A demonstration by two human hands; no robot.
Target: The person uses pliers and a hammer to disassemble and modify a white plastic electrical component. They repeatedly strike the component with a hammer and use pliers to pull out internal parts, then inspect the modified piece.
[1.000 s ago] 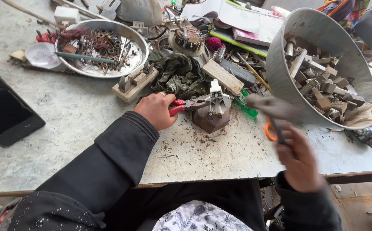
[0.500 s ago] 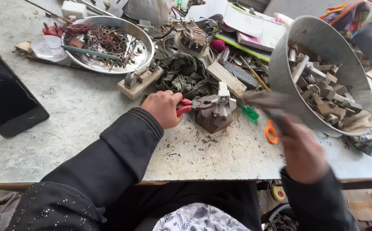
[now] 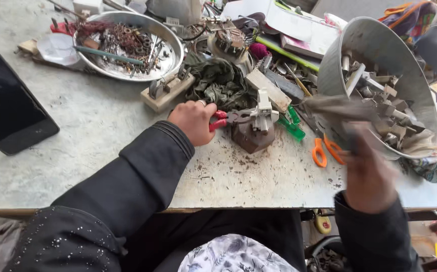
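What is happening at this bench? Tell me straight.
A person sits at a cluttered worktable. The left hand grips red-handled pliers, clamping a small pale part on a brown block. The right hand is raised holding a blurred hammer. A tilted metal tub holds scrap pieces.

Red-handled pliers [image 3: 228, 119] gripping white part [image 3: 263, 108] on brown block [image 3: 251, 136], blurred hammer [image 3: 336, 108] raised

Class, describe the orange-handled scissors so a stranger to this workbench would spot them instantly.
Start at the big tilted metal bucket of scrap parts on the right. Just below its rim, on the grey tabletop, lie the scissors, near the blurred right hand. Their two bright orange finger loops stand out from the nearby green-handled tool.
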